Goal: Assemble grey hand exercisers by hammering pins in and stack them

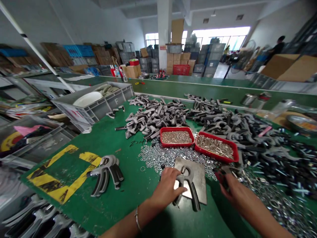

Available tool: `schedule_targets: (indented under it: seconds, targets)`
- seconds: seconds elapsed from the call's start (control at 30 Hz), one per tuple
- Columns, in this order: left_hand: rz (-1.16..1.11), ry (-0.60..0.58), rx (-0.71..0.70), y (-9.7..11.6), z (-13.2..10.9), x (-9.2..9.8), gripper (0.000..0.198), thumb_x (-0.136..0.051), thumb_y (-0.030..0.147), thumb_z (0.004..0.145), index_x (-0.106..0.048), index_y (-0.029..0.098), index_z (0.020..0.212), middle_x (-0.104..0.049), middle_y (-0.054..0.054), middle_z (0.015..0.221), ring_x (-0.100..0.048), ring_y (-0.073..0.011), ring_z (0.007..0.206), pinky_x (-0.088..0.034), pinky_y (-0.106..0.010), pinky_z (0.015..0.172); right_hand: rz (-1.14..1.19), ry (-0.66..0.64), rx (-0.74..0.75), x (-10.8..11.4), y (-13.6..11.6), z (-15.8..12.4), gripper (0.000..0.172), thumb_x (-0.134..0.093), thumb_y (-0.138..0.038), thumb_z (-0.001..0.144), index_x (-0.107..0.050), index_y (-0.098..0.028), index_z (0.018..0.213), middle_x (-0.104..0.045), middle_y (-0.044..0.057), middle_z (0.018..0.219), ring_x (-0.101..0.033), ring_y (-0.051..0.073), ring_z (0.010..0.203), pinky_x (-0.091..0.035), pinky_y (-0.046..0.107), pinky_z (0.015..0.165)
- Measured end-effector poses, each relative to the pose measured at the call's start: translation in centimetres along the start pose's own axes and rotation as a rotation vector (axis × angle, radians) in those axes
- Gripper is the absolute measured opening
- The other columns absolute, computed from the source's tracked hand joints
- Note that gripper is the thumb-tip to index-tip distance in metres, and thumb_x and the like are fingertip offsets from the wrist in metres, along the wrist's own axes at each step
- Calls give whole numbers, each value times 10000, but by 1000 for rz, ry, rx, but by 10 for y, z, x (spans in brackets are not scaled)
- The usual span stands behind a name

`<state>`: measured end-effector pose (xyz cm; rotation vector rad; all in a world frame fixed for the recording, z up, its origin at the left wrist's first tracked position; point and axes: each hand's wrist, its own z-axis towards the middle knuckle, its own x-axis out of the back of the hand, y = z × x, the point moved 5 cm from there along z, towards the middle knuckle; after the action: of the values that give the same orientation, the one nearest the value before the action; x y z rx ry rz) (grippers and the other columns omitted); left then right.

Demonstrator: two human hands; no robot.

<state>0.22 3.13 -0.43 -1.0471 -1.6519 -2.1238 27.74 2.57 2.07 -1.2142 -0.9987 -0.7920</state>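
Observation:
My left hand is closed on one handle of a grey and black hand grip, its two handles spread towards me. The hand grip lies over a square metal plate, with a small metal spring near its top. To the right of the plate, my right hand is closed around a dark red-handled tool, partly hidden and blurred; its kind is unclear. Several assembled hand grips with coil springs rest together on the green table, left of my left hand.
Beyond the plate stand two red trays, one with tiny metal pieces, one with pins. Loose nuts, grey handle parts and black parts are heaped around. Grey crates line the left; yellow-black tape marks the table.

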Motion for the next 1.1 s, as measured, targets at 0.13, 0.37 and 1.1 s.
schedule_targets:
  seconds: [0.13,0.37,1.1]
  targets:
    - [-6,11,21,-4,1,-3,501,-813,323,757,-561,194,1170,-580,-76,1190,-476,-269,1139,-371,-443,1026,624,27,-186,14,-49,25,288,-562,-511,887,-534,-229,937,-726,67,781,-718,248,713,-569,346,651]
    - [-5,104,-61,-5,-2,-5,546,-843,276,720,-536,187,1164,-597,-69,1150,-492,-254,1090,-396,-416,990,1034,76,-289,-54,-81,40,317,-556,-561,907,-533,-247,946,-761,62,836,-728,251,692,-599,382,658]
    - [-34,53,-33,-3,0,-2,470,-780,256,775,-538,207,1175,-589,-70,1174,-490,-257,1110,-374,-429,1028,635,165,-209,-31,-81,51,471,-518,-675,822,-606,-229,944,-688,21,630,-687,250,576,-530,323,501]
